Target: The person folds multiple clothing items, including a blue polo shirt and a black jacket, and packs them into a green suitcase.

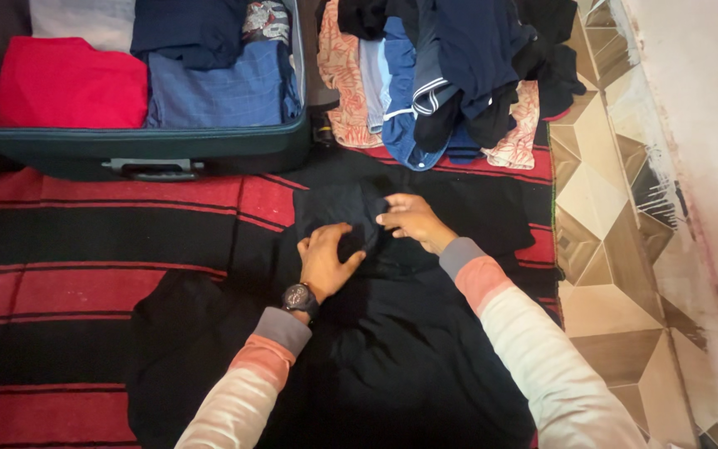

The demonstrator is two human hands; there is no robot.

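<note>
A black garment (392,349) lies spread on a red and black striped blanket (85,274). My left hand (326,259), with a dark wristwatch on the wrist, presses flat on a folded part of the garment. My right hand (413,220) pinches the edge of the same folded black cloth (334,208) just to the right. Both sleeves are pale with pink and grey cuffs.
An open dark green suitcase (151,154) at the upper left holds folded red, blue and grey clothes. A loose pile of dark, blue and orange-patterned clothes (450,75) lies at the top centre. Patterned floor tiles (617,249) and a pale wall run along the right.
</note>
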